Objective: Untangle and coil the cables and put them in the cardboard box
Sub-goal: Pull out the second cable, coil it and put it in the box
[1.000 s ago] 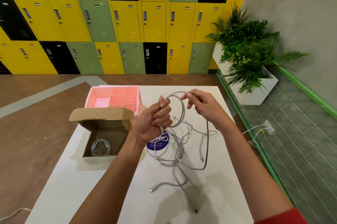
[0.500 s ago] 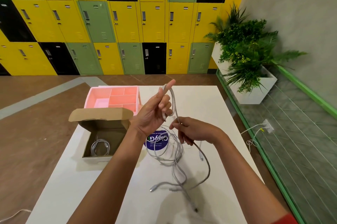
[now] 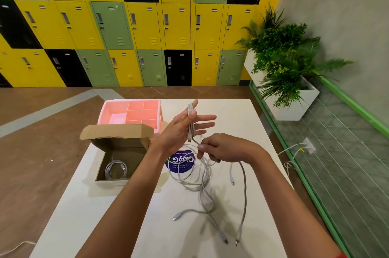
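- The left hand (image 3: pixel 183 129) is raised over the middle of the worktop (image 3: pixel 252 123). Its fingers are spread and straight, and its thumb pins a few folded loops of the grey cable (image 3: pixel 244 186) against the palm.
- The right hand (image 3: pixel 229 148), just below it, pinches the same cable where it leaves the loops. The free length hangs down towards the near edge, plug end lowest.
- To coil well, I judge each new loop should match those already in the palm. The right hand should slide along the strand to take out twist before laying it in.
- The tail runs close to the tangle (image 3: pixel 194 186) of other cables, so lift it clear and it drags none along.
- The cardboard box (image 3: pixel 122 146) sits open at the left edge with one coiled cable (image 3: pixel 115 170) inside. A pink tray (image 3: pixel 130 110) is just behind it.
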